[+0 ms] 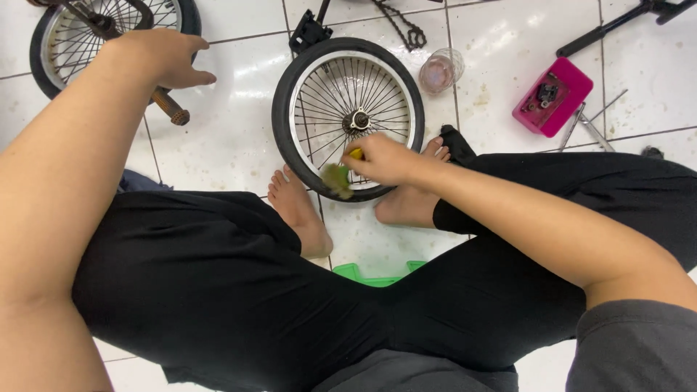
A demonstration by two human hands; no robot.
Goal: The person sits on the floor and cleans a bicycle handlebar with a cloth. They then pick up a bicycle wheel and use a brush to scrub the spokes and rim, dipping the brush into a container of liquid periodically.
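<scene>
My right hand (381, 158) is closed around a green brush (337, 178) at the near rim of the small wheel (347, 116) on the tiles. My left hand (163, 58), loosely curled, holds nothing. The unsupported wheel could slide under pressure.

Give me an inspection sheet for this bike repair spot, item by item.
Surface: white tiled floor, glossy, with faint stains.
Job's things: small spoked wheel lying flat; yellow-green tool over its rim.
Clutter: pink box, glass jar, chain, metal tools, green container.
Hands: right hand grips the tool; left hand reaches toward a second wheel, grip unclear.
Cables: nothing seen.
Surroundings: person's bare feet beside the wheel; black frame part.
</scene>
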